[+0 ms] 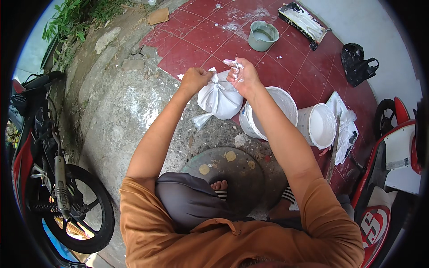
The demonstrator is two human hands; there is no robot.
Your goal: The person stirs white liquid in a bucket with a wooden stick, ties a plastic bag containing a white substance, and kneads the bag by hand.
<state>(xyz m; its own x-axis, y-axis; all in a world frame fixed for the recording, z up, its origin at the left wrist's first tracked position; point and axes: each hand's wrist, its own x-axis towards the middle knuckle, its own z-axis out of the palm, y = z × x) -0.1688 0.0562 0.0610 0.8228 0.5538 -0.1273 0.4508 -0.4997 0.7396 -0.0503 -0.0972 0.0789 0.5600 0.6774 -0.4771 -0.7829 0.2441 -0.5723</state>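
In the head view my left hand [199,78] pinches the gathered top of a white plastic bag [218,100], which bulges below on the edge where concrete meets red tiles. A small clear plastic piece [200,120] lies at its lower left. My right hand [241,78] is beside the bag's top, smeared with white paste, index finger raised and other fingers curled; what they hold is unclear. Beneath my right forearm stands a white bucket [281,102], with a second white bucket [321,127] to its right.
A small grey bucket [263,40], a paint tray [301,24] and a black bag [357,64] sit on red tiles [187,49]. A white smeared sack [344,134] lies right. Motorbikes flank me at left [62,196] and right [391,165]. A round cover [196,163] is underfoot.
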